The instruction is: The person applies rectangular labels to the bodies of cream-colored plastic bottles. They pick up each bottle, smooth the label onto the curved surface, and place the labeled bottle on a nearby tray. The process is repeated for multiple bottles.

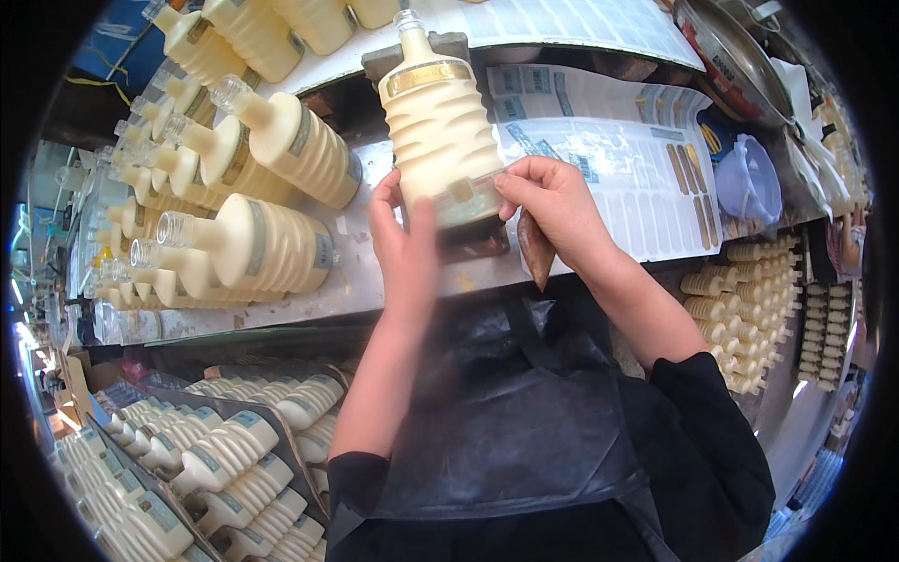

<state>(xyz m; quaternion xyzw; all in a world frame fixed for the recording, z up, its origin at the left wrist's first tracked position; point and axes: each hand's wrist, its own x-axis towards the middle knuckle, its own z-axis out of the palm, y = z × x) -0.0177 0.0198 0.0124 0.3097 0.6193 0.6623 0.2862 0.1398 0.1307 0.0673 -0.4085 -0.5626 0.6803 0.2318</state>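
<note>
A cream, ridged bottle [440,131] with a clear glass neck and a gold band on its shoulder leans back on a dark stand in front of me. My left hand [405,245] grips its lower left side, the thumb smeared by motion across the front. My right hand [560,211] pinches the right end of a see-through label [464,200], which lies across the bottle's lower front. Under the right palm hangs a brown pointed flat piece [536,248], its material unclear; the fingers partly hide how it is held.
Similar bottles [272,244] crowd the table's left side. Label sheets [627,187] with gold and clear strips lie to the right, beside a lilac bucket [749,178]. Bottles lie in crates [234,450] at lower left, and more are stacked [740,314] at right.
</note>
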